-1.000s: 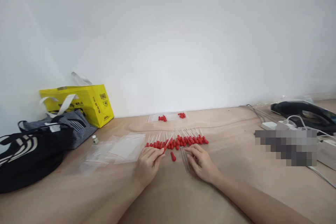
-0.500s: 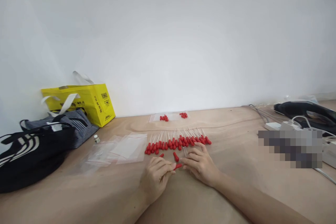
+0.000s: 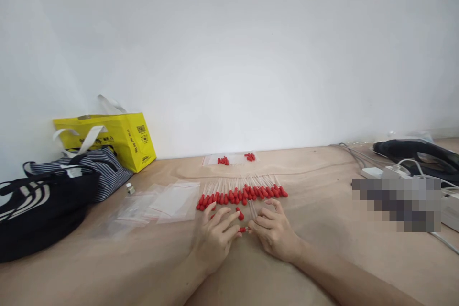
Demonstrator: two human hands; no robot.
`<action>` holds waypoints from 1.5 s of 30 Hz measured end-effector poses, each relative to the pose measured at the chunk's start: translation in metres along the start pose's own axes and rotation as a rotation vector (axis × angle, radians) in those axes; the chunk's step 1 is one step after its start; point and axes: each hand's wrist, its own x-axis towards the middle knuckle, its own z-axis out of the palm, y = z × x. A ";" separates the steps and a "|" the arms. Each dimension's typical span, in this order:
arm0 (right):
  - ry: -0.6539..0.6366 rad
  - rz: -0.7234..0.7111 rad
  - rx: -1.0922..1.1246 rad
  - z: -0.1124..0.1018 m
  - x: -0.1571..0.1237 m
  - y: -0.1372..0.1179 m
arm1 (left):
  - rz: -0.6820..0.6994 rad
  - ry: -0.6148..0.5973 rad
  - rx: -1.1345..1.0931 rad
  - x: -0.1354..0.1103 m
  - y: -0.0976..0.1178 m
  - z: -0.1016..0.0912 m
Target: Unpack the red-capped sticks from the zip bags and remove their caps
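Between the fingertips of my left hand (image 3: 214, 238) is a red rubber dropper bulb (image 3: 242, 230), its mouth turned to the right. My right hand (image 3: 275, 230) pinches a thin clear tube, mostly hidden by the fingers, whose end meets that bulb. How deep the tube sits in it I cannot tell. Just beyond the hands lies a loose red bulb (image 3: 240, 213), and a couple of clear glass tubes (image 3: 253, 208) lie by my right fingers. A long row of droppers (image 3: 235, 195) with red bulbs spreads behind, tubes pointing to the wall.
Flat clear zip bags (image 3: 175, 201) lie to the left, near a small glass bottle (image 3: 130, 188). More red bulbs (image 3: 223, 160) rest on a bag by the wall. A yellow bag (image 3: 134, 143) and a black bag (image 3: 46, 220) stand left; cables and a power strip (image 3: 373, 172) lie right.
The red bulb in my left fingers has come up against the tube in my right hand. My left fingers have spread and lifted a little; the right hand has barely shifted.
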 end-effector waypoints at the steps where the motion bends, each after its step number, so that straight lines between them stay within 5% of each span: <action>1: 0.000 -0.006 -0.008 0.000 0.000 -0.001 | 0.017 0.006 0.020 0.000 0.001 0.000; 8: -0.030 0.026 -0.059 -0.007 -0.008 0.012 | 0.078 0.025 0.082 -0.005 -0.015 -0.012; 12: -0.019 0.282 -0.058 -0.011 -0.019 0.027 | -0.064 0.012 0.107 -0.011 -0.036 -0.022; 17: -0.108 0.445 0.124 0.005 -0.018 0.022 | -0.220 -0.054 -0.134 -0.008 -0.030 -0.008; 23: -0.063 0.485 0.235 0.020 -0.017 0.024 | -0.406 -0.178 -0.167 -0.001 -0.028 0.008; 34: -0.108 0.479 0.318 0.012 -0.008 0.006 | -0.349 -0.138 -0.017 0.009 -0.029 0.011; 45: 0.075 0.587 -0.307 0.015 -0.001 0.047 | -0.191 -0.121 -0.049 0.008 -0.028 0.003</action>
